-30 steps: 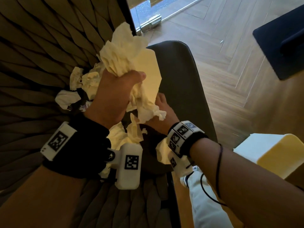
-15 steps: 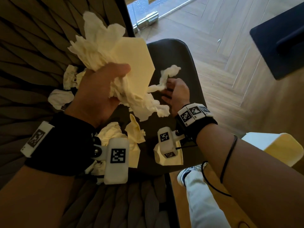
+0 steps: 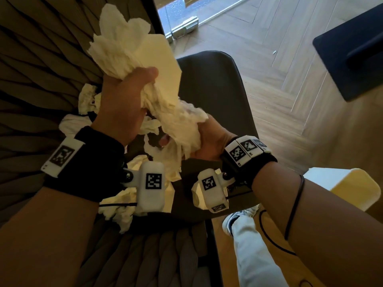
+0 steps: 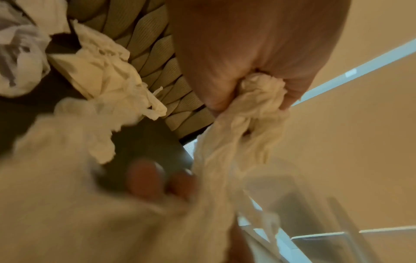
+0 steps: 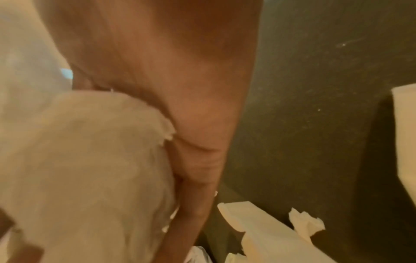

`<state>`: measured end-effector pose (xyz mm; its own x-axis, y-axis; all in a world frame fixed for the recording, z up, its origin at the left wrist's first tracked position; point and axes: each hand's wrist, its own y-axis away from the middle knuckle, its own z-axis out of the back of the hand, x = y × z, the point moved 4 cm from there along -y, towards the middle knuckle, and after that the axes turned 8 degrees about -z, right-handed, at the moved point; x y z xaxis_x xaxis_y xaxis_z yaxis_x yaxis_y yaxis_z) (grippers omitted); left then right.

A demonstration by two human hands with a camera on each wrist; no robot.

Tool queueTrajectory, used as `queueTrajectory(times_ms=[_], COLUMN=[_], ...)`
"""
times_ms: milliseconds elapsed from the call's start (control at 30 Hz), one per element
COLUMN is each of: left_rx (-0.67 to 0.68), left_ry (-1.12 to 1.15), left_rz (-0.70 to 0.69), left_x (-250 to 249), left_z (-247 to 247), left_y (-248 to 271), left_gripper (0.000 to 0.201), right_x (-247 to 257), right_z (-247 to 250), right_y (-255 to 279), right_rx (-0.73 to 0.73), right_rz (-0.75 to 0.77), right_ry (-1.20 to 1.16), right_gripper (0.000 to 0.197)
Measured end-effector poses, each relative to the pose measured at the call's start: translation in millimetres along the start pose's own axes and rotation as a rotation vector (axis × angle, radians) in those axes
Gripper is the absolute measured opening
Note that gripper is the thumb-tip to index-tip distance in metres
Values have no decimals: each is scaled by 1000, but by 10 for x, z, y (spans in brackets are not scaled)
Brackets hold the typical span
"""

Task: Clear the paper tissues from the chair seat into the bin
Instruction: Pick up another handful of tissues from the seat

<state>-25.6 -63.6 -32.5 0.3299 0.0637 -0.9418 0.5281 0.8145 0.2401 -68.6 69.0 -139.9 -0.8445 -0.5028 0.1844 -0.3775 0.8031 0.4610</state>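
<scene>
Mid-task: left hand (image 3: 124, 104) and right hand (image 3: 209, 141) both gripping tissues (image 3: 132, 50); more strewn on chair seat (image 3: 217, 83), bin (image 3: 350, 187) beside the chair seat unreached.

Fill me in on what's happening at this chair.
A person is gathering paper tissues off the dark chair seat. The left hand grips a big bunch of tissues raised above the seat, and the right hand holds its hanging lower end. Several loose tissues lie on the seat. The bin stands on the floor to the right; nothing is going in yet.
</scene>
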Motion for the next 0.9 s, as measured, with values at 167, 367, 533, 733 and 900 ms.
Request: queueTrajectory(times_ms=[167,367,533,733,900], left_rx=[-47,342,528,875,862], left_ry=[-301,-217,-432,-791,-762], left_rz=[-190,-400,-467,-705,-569], left_x=[162,344,410,547,628], left_z=[-7,-476,-593,-748,-786], left_y=[38,373,411,496,487], left_gripper=[66,62,58,60,69], right_x=[125,288,321,266,161], right_z=[61,40,84,240,378], right_y=[116,191,418,635,715], right_rx=[-140,-224,-188,-325,-380], right_rz=[57,156,168,40,23], right_ry=[-175,-200,-194,-15,7], right_gripper=[68,62,74,41,38])
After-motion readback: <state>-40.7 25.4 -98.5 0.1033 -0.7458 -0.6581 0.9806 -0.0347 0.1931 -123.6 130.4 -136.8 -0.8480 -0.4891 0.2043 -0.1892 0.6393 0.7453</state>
